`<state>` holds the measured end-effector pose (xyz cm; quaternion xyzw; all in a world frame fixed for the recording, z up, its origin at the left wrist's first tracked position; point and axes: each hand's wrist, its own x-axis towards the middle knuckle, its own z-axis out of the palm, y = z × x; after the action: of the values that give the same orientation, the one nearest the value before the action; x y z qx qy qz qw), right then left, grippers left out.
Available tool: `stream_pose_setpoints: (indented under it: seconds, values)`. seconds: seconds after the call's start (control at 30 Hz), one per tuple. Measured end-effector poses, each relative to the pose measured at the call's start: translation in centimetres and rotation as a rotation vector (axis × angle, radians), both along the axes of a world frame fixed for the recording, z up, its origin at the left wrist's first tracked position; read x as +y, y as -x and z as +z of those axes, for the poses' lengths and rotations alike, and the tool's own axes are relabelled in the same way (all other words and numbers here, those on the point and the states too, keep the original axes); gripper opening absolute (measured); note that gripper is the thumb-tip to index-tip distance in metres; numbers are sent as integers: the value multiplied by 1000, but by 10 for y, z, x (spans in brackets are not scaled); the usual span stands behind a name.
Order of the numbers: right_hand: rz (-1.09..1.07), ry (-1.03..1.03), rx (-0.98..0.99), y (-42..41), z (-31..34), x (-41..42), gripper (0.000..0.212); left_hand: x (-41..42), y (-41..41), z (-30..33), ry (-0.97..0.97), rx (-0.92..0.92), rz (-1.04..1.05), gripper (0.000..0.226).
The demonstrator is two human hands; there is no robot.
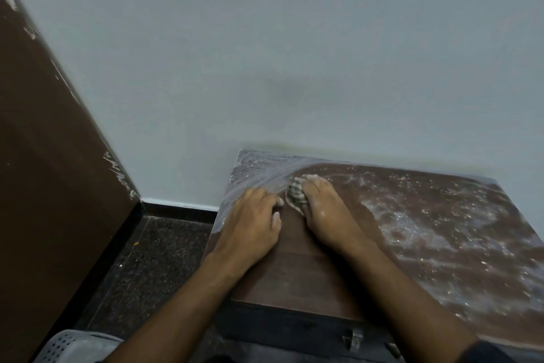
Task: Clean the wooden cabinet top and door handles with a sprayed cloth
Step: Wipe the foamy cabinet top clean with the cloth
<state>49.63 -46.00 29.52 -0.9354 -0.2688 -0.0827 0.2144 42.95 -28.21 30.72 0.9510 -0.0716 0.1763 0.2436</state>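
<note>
The brown wooden cabinet top [309, 268] fills the lower right, with white dusty, wet streaks across its far and right parts. My right hand [326, 212] presses a small bunched striped cloth [295, 194] onto the top near the far left corner. My left hand [253, 221] rests flat on the cabinet top just left of the cloth, fingers curled, holding nothing. A metal door handle [353, 339] shows on the dark front face below the near edge, with another handle [393, 349] partly visible beside it.
A pale wall [294, 53] stands right behind the cabinet. A tall dark brown panel [44, 171] rises at the left. Dark speckled floor [153, 259] lies between them. A white perforated basket [70, 348] sits at the bottom left.
</note>
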Motion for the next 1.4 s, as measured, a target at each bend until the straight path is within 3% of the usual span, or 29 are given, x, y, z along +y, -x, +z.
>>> stream_pose_setpoints:
  seconds: [0.13, 0.23, 0.37, 0.57, 0.67, 0.77, 0.93, 1.03, 1.2, 1.4]
  values:
    - [-102, -26, 47, -5, 2, 8, 40, 14, 9, 5, 15, -18, 32, 19]
    - [57, -42, 22, 43, 2, 8, 34, 33, 26, 2, 91, -23, 168, 20]
    - [231, 2, 4, 92, -1, -1, 46, 44, 48, -10, 142, -35, 294, 21]
    - [-78, -64, 36, 44, 2, 13, 40, 38, 53, -11, 188, -65, 343, 28]
    - [38, -86, 12, 72, 1, 30, 32, 36, 54, -11, 206, -78, 363, 32]
    - [210, -31, 2, 101, -3, 25, 41, 37, 54, -14, 207, -74, 350, 32]
    - [117, -32, -43, 84, -13, 30, 43, 38, 52, -16, 321, -85, 376, 31]
    - [168, -41, -49, 74, -15, 68, 42, 39, 51, -18, 349, -103, 399, 31]
    - [222, -58, -30, 52, -7, 104, 39, 42, 52, -18, 342, -148, 370, 50]
    - [290, 16, -248, 98, -22, 60, 41, 46, 46, -26, 378, -138, 374, 58]
